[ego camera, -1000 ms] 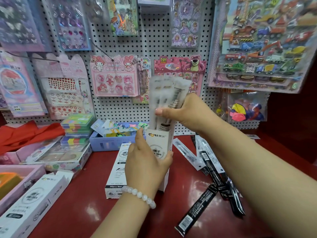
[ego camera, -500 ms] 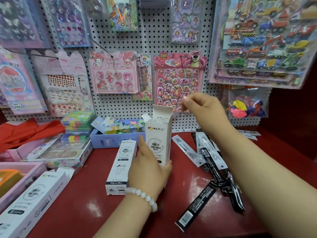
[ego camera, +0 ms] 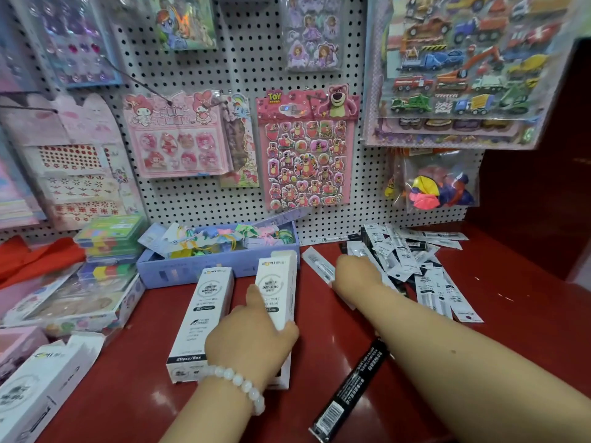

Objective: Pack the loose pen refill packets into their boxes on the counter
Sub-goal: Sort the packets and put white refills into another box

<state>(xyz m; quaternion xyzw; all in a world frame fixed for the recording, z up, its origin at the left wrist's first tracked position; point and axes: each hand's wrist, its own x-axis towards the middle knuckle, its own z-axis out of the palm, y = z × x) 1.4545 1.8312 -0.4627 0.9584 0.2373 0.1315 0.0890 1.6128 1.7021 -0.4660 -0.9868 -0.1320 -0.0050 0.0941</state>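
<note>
My left hand (ego camera: 249, 342) grips a white refill box (ego camera: 277, 282) near the middle of the red counter (ego camera: 319, 362), thumb on its front face. A second white box (ego camera: 201, 314) lies flat just left of it. My right hand (ego camera: 355, 273) reaches across to the pile of loose refill packets (ego camera: 412, 260) at the back right, its fingers down on the packets and hidden from view. One black packet (ego camera: 351, 388) lies alone near my right forearm.
A third white box (ego camera: 32, 391) lies at the lower left. A lilac tray of small trinkets (ego camera: 217, 263) stands behind the boxes, with stacked colourful cases (ego camera: 108, 238) to its left. Sticker sheets hang on the pegboard (ego camera: 243, 75) behind.
My right hand pushed a bundle of packets into the held box, let go, then dropped to the loose pile on the right. My left hand stays on the box.
</note>
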